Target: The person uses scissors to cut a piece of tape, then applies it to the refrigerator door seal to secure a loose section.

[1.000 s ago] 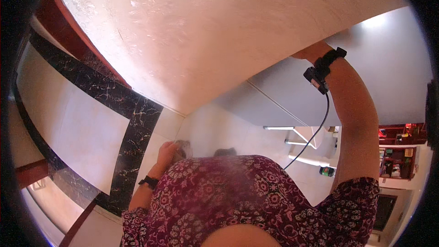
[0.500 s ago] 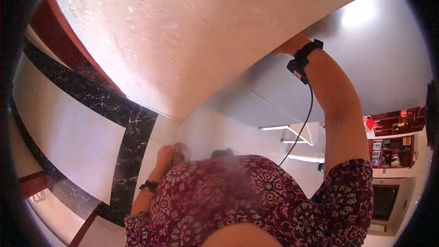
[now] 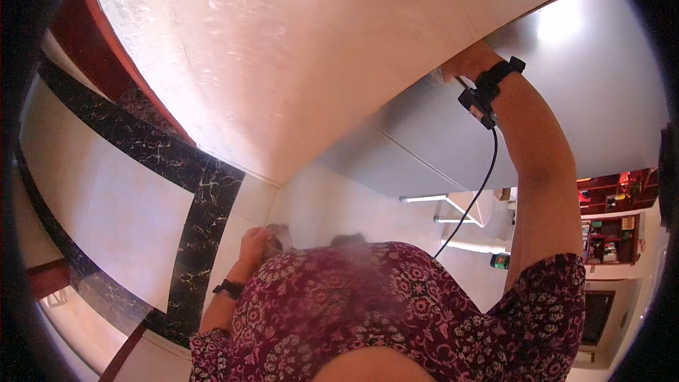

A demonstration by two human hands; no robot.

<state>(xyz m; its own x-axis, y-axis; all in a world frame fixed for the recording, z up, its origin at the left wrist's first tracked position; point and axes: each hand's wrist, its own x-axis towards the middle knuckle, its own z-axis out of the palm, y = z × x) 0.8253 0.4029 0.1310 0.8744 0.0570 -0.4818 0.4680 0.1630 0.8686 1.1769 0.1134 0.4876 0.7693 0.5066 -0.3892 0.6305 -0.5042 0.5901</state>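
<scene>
Near left, the left hand (image 3: 253, 247) curls by a small glassy thing (image 3: 281, 238), probably light, slippery, fragile: hold its sides. I cannot tell either grip (the right hand (image 3: 468, 64) is far right).

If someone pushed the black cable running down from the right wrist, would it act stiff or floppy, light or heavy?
Probably floppy: the black cable hangs in a loose curve. It seems likely to be light, being thin beside the wrist device. A pull might tug that device, since the upper end meets it.
</scene>
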